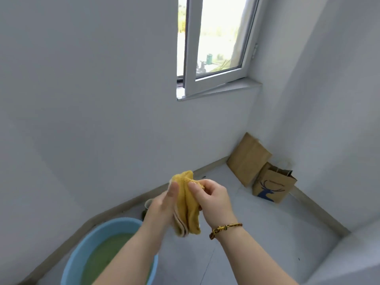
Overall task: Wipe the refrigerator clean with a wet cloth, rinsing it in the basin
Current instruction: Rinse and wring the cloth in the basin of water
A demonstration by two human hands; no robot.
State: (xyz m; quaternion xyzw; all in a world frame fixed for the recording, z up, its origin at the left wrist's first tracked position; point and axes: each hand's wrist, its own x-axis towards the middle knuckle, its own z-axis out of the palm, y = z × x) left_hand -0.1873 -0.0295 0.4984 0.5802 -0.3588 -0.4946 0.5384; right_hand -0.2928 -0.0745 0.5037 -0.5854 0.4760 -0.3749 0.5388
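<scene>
A yellow cloth [190, 210] hangs bunched between both hands, above the floor and just right of the basin. My left hand [162, 206] holds its left side, thumb up along the fabric. My right hand [211, 200] pinches the upper part between thumb and fingers; a braided bracelet circles that wrist. The light blue basin [102, 227] stands on the floor at lower left, filled with greenish water; my left forearm crosses over it. The grey-white surface at the far right [349, 254] may be the refrigerator, but I cannot tell.
White walls meet in a corner ahead, with a half-open window [218, 48] above. A flat cardboard piece [246, 159] and a brown paper bag with a blue deer [273, 187] lean in the corner. A small cup-like object [148, 203] sits by the skirting behind my left hand.
</scene>
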